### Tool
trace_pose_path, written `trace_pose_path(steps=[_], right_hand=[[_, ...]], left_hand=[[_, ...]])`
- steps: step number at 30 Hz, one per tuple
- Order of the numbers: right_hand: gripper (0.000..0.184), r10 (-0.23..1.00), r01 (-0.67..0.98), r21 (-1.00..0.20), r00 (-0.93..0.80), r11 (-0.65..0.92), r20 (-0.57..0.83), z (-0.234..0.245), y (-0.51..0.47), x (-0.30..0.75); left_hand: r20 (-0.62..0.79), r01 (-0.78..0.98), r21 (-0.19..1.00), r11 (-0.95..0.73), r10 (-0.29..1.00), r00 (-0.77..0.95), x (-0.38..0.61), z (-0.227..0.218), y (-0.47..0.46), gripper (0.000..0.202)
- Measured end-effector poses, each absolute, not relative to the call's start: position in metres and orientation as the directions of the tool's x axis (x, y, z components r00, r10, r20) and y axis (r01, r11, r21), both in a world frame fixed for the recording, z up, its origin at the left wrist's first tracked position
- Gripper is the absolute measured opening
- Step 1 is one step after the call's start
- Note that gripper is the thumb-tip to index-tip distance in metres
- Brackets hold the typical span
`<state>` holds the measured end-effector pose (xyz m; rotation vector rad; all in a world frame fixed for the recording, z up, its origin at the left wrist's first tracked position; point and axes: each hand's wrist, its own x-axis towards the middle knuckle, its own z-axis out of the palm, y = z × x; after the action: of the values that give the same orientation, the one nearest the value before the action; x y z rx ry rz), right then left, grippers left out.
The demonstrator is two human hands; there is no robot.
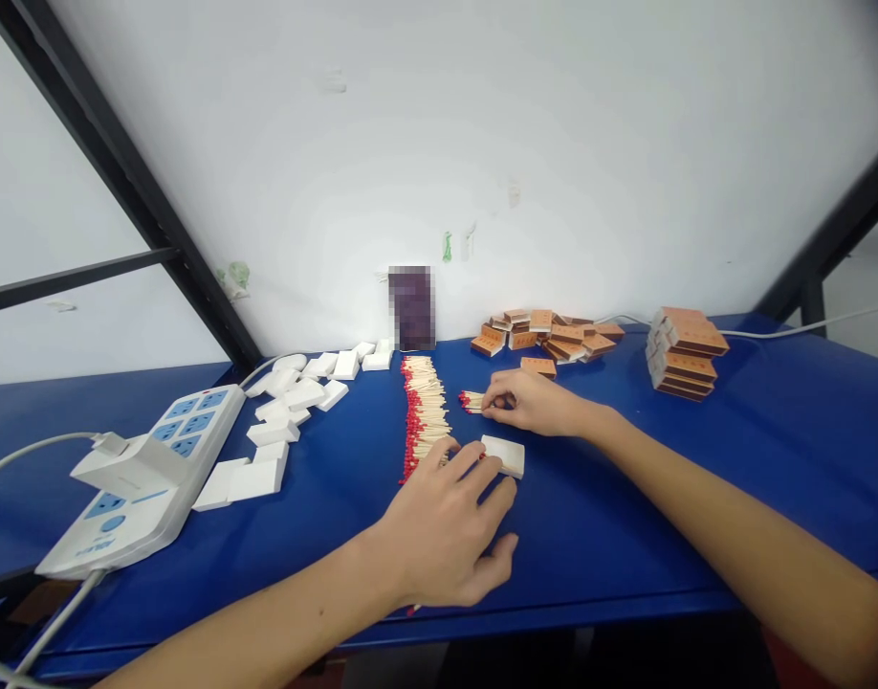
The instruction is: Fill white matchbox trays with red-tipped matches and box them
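My right hand (529, 400) pinches a small bunch of matches (471, 402) by their plain ends, their red heads pointing left. My left hand (449, 531) is palm down with its fingers apart, its fingertips over the near part of a long row of red-headed matches (426, 397). Just beyond those fingers lies a small white matchbox tray (507, 454). Whether the fingertips touch the tray or the matches I cannot tell. An orange matchbox sleeve (538, 366) lies right behind my right hand.
White matchbox trays (273, 471) spread along the left, beside a white power strip (202, 421) with a plugged-in adapter (134, 466). Orange matchboxes (568, 335) lie heaped at the back, and more stand stacked (687, 349) at the right. A blurred dark object (414, 311) leans on the wall.
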<state>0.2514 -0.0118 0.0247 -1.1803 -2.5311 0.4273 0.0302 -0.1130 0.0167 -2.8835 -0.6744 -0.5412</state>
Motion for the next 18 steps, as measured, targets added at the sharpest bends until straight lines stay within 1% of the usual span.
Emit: trace_pose_path(steps=[3,6,8,10,12,14,17,18], right_hand=[[0.019,0.787,0.697,-0.385,-0.597,0.605,0.157,0.024,-0.012,0.25],[0.017,0.785,0.692,-0.385,-0.594,0.611,0.177,0.021,-0.011,0.251],[0.016,0.784,0.688,-0.39,-0.594,0.612,0.182,0.019,-0.01,0.251],[0.016,0.786,0.685,-0.402,-0.59,0.608,0.183,0.018,-0.009,0.251],[0.016,0.794,0.684,-0.421,-0.581,0.596,0.18,0.018,-0.009,0.25],[0.016,0.804,0.687,-0.438,-0.569,0.58,0.173,0.017,-0.008,0.25],[0.016,0.807,0.692,-0.435,-0.565,0.576,0.172,0.015,-0.005,0.251],[0.016,0.807,0.693,-0.431,-0.564,0.579,0.177,0.014,-0.005,0.252]], left_hand=[[0.393,0.418,-0.036,-0.908,0.372,0.841,0.031,0.015,-0.112,0.029],[0.467,0.396,-0.026,-0.918,0.339,0.816,0.029,0.016,-0.107,0.027],[0.515,0.387,-0.03,-0.921,0.318,0.796,0.025,0.021,-0.101,0.026],[0.518,0.355,-0.051,-0.933,0.279,0.809,0.02,0.031,-0.097,0.025],[0.457,0.305,-0.067,-0.95,0.242,0.856,0.014,0.043,-0.098,0.023],[0.372,0.296,-0.048,-0.954,0.258,0.892,0.008,0.055,-0.106,0.026],[0.21,0.301,-0.013,-0.953,0.292,0.933,-0.002,0.063,-0.125,0.036],[0.163,0.305,0.005,-0.952,0.302,0.939,-0.006,0.061,-0.13,0.034]])
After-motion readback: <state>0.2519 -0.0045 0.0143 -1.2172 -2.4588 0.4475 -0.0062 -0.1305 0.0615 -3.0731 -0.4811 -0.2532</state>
